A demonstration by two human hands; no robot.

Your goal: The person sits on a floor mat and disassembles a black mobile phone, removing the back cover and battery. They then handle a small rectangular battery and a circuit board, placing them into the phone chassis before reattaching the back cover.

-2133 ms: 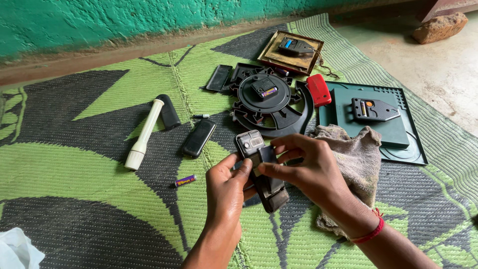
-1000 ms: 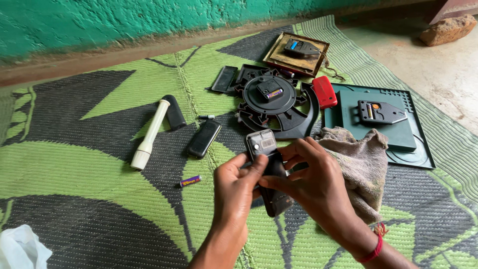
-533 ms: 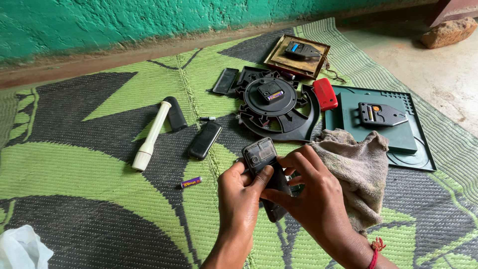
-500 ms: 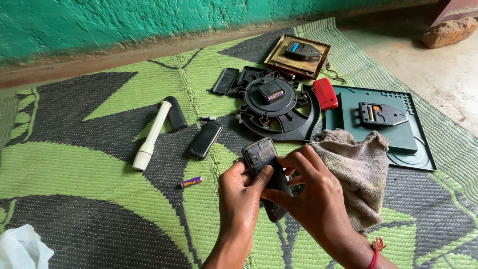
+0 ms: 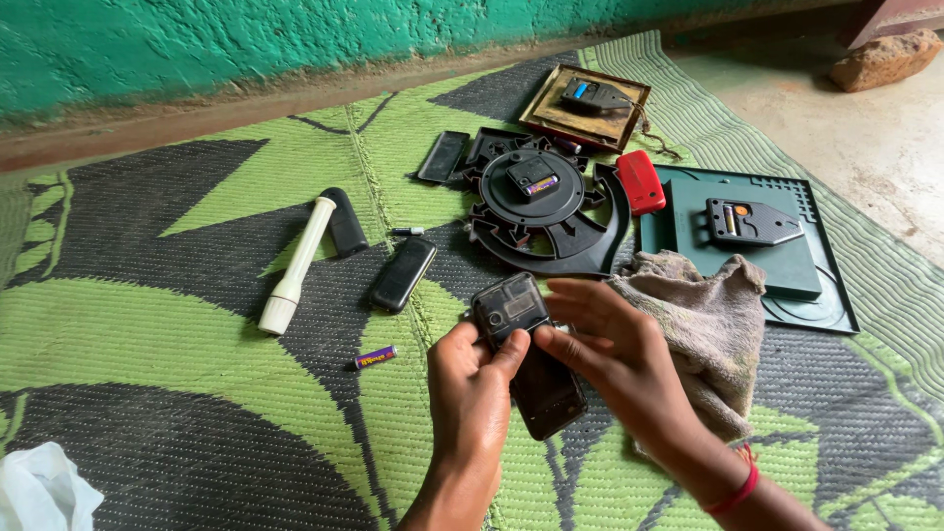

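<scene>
Over the near middle of the green and black mat (image 5: 177,334), the left hand (image 5: 470,388) has its grip clamped on a small black clock movement (image 5: 509,307) with a clear cover, thumb pressed up against its lower edge. The right hand (image 5: 615,359) has its fingers loosely apart, the tips touching the movement's right side; it clamps nothing. Under both hands a dark flat phone-like device (image 5: 546,393) lies on the mat. As for progress, the movement is already out of any clock body and being handled on its own; whether its battery bay is filled cannot be told. A small purple battery (image 5: 376,357) lies loose on the mat to the left of the hands, untouched. Farther toward the mat's far edge sit a round black clock back (image 5: 536,211), a red block (image 5: 641,182), a green square clock back (image 5: 777,275) and a framed one (image 5: 580,103), each with its own movement seated. A white torch (image 5: 293,265), a black remote (image 5: 401,273) and a grey cloth (image 5: 703,315) lie nearby.
</scene>
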